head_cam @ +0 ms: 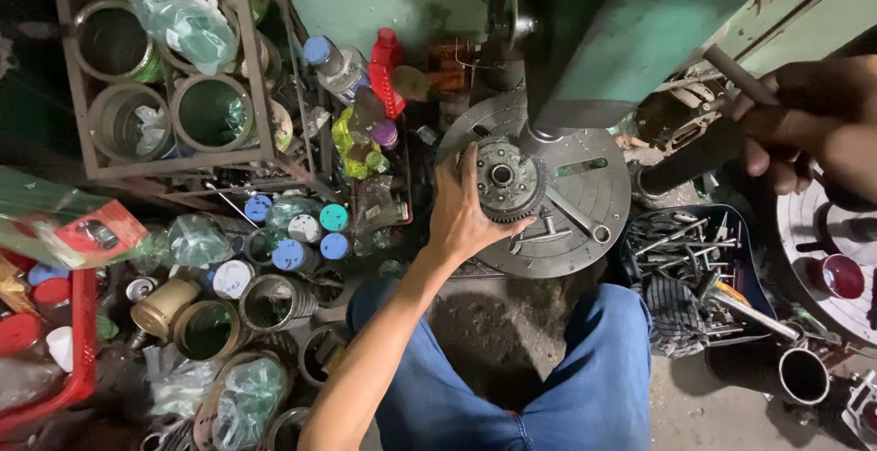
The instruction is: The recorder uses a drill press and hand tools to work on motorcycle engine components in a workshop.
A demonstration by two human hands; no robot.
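Left hand: the left hand (461,209) lies spread, fingers apart, against the left edge of a toothed round metal part (503,179), apparently steadying it; it presses rather than clamps.
Right hand: the right hand (804,122) is closed around a dark feed lever (735,74) at the upper right, a grip that suits pulling the handle down.
Toothed part: it sits flat on the round slotted machine table (585,222), directly below the green drill press head (621,40), so its centre hole lines up under the spindle.
Relation to hands: the part touches the left fingertips and lies well apart from the right hand, which is off to the side on the lever.
Surroundings: a tray of loose metal tools (685,250) stands just right of the table; capped bottles (301,232) and open tins (210,113) in a rack crowd the left side.
Posture: blue-trousered knees (594,369) sit close below the table.
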